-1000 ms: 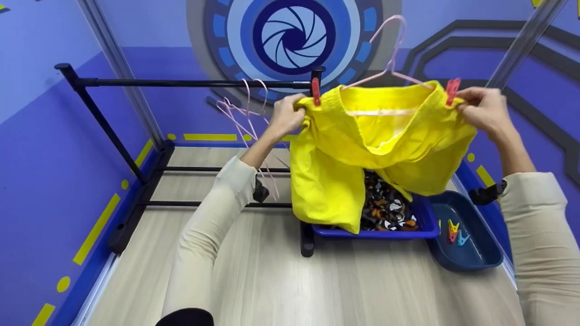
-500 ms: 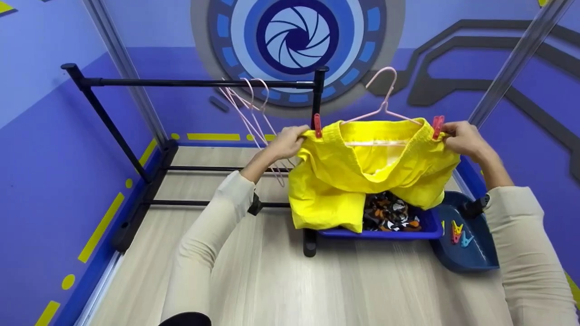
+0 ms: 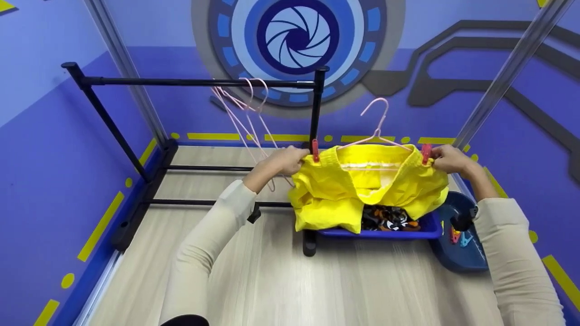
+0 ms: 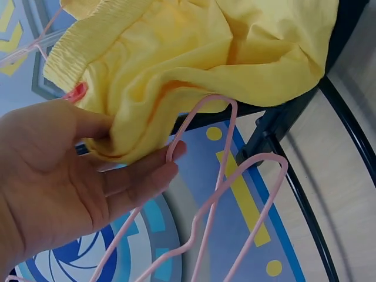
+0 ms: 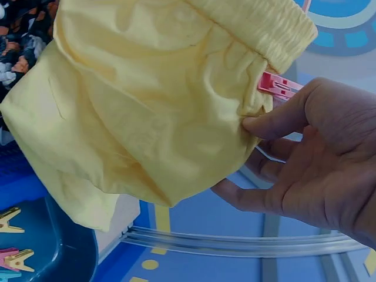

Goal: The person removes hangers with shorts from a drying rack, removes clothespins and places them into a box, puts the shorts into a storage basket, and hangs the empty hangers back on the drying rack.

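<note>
Yellow shorts (image 3: 321, 188) with an elastic waistband hang from a pink hanger (image 3: 377, 132), its hook standing up above the waist. A red clothespin (image 3: 315, 151) clips the left side of the waist, and another red clothespin (image 3: 426, 154) clips the right. My left hand (image 3: 287, 160) pinches the cloth at the left corner, just beside its clothespin. At the opposite corner my right hand (image 3: 451, 159) pinches the fabric between thumb and fingers. The lower part of the shorts lies over a blue basket (image 3: 380, 234) holding a black, orange and white patterned cloth (image 3: 389, 218).
A black clothes rack (image 3: 181, 82) stands to the left, with several pink hangers (image 3: 249, 113) on its bar, close to my left hand. At the right a dark teal tub (image 3: 457, 260) holds several small clothespins (image 3: 466, 239), partly behind my right wrist. Blue walls enclose the back and sides.
Both hands have lowered the shorts and hanger toward the basket, and the right hand has come inward to the left. The legs of the shorts have bunched up. Hangers on the rack have swung.
</note>
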Demonstrator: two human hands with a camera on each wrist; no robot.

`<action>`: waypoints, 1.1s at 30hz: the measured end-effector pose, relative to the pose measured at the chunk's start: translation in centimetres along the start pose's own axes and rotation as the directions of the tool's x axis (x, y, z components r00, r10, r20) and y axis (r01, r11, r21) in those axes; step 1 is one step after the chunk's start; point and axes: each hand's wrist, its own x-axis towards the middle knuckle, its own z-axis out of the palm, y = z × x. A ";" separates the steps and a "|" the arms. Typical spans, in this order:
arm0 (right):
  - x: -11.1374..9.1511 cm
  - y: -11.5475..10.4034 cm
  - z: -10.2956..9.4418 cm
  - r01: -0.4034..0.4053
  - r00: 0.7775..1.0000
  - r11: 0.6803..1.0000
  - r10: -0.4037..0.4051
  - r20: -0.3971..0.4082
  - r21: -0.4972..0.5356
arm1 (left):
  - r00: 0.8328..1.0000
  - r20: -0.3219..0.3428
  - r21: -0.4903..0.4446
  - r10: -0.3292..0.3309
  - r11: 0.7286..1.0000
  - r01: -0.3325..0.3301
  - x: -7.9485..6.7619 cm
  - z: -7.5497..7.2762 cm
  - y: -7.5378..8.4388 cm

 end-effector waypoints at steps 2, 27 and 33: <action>0.1 0.1 0.3 -0.004 1.000 1.000 0.004 0.027 -0.019 | 1.000 0.022 0.058 -0.018 0.998 0.017 -0.2 0.3 0.4; 1.9 1.0 4.9 0.012 0.930 0.983 0.057 0.363 -0.184 | 0.965 0.079 0.412 -0.249 0.890 0.196 -0.2 5.9 3.7; 2.4 1.3 6.3 -0.062 0.900 0.983 0.131 0.416 -0.174 | 0.957 0.079 0.307 -0.279 0.920 0.243 -0.3 8.1 2.9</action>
